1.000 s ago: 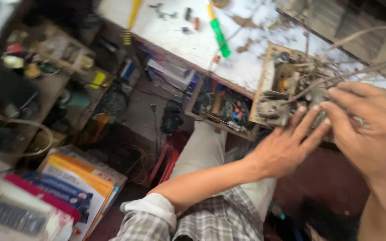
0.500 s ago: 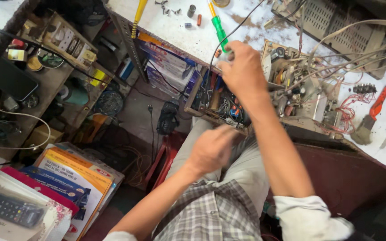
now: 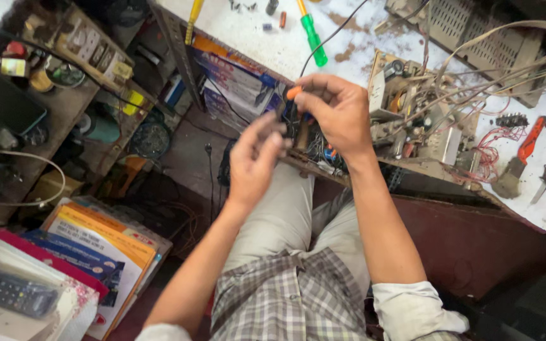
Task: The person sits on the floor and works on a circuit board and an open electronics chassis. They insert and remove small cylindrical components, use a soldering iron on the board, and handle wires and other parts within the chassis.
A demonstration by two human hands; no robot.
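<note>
Head view: 2 hands (image 3: 257,161) (image 3: 336,110), 1 orange-tipped tool (image 3: 292,93), 1 green screwdriver (image 3: 314,39).

Soft daylight falls from the upper side, making the white, stained worktop (image 3: 349,38) the brightest area, near washed out at the top edge. The recess below it sinks into deep shadow, and the dark floor on the lower right shows little detail. The hands are slightly smeared by motion. The stacked colourful printed booklets (image 3: 96,252) at the lower left look soft and stretched toward the corner.
</note>
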